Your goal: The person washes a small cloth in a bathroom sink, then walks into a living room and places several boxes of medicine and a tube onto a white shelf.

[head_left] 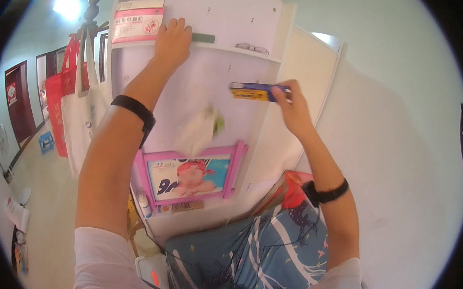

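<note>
High on the left, my left hand (173, 44) is at the upper shelf, its back toward me and its fingers curled with their tips hidden. Right against it are a pink and white carton (139, 25) and a flat dark green item (203, 38); whether I grip either one is hidden. My right hand (295, 108) pinches the end of a long blue and yellow carton (254, 92), held level in front of the lower compartment. Between my arms, a motion-smeared white and green packet (199, 131) shows in front of the cabinet back, apart from both hands.
A pair of glasses (251, 48) lies on the shelf (226, 49). Below stands a pink-framed photo (191, 177) with a small white bottle (144, 205) beside it. Red and white bags (82, 100) hang at the left. Dark patterned fabric (258, 248) with cables lies below.
</note>
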{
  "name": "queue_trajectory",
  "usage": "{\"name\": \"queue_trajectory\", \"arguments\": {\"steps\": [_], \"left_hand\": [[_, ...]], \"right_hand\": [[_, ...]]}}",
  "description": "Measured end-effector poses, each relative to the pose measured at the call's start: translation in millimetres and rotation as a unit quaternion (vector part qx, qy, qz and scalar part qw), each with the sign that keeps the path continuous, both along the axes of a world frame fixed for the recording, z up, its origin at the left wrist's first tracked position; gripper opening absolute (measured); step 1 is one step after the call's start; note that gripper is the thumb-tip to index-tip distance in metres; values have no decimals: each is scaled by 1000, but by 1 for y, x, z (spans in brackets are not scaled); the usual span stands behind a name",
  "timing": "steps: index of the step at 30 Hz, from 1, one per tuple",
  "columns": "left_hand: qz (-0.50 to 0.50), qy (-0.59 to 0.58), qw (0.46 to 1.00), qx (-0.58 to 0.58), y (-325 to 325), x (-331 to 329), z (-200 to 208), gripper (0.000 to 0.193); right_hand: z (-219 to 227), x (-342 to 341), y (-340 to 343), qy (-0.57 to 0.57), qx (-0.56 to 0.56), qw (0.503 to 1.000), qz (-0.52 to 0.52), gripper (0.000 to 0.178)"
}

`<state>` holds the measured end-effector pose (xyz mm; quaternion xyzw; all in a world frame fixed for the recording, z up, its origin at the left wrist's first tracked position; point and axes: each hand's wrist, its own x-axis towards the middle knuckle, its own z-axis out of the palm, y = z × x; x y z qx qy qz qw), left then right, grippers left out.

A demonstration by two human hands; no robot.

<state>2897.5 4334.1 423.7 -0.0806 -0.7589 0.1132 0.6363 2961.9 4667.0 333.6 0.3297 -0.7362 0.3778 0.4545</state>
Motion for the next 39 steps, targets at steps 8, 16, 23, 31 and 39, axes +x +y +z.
{"name": "queue_trajectory", "arguments": {"steps": [8,16,23,31,39], "left_hand": [[-85,82,992,-52,16,61,-3,24],[-293,-114,948,51,21,162,-124,26],[-387,-372,812,231,63,205,-398,34],[-381,-621,623,284,144,269,-573,35],[-426,-676,559,223,161,264,-590,37]], "right_hand": [[-57,16,-90,-196,-134,971,38,38],[-154,67,-47,-68,-45,995,63,57],[-283,149,-7,-453,-139,856,208,83],[-477,217,49,-705,-243,648,154,70],[-497,239,55,-673,-250,687,108,64]]}}
